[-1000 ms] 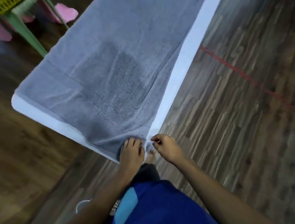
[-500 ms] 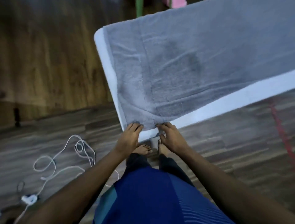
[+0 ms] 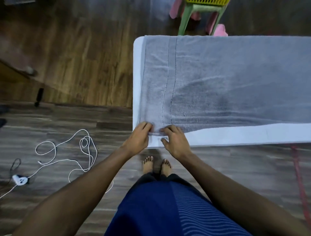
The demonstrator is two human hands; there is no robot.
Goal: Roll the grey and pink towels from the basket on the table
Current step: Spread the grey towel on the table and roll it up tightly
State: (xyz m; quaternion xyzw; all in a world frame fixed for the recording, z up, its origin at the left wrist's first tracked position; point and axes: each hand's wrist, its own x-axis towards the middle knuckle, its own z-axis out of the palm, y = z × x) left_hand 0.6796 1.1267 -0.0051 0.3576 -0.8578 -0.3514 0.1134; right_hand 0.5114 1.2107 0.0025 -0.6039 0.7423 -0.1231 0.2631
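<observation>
Fingers (image 3: 145, 126) of the left hand (image 3: 137, 137) curled around the near corner hem of the grey towel (image 3: 227, 80), right hand (image 3: 175, 142) pinching the same hem just beside it, towel spread flat over the white table (image 3: 235, 135), yellow basket (image 3: 207, 2) on a green stool (image 3: 185, 18) beyond the far edge

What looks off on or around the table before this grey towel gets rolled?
The grey towel sits askew: its near edge slants across the table, leaving a white strip that widens rightward. A darker patch shows mid-towel, possibly damp. A loose white cable lies on the floor to the left.
</observation>
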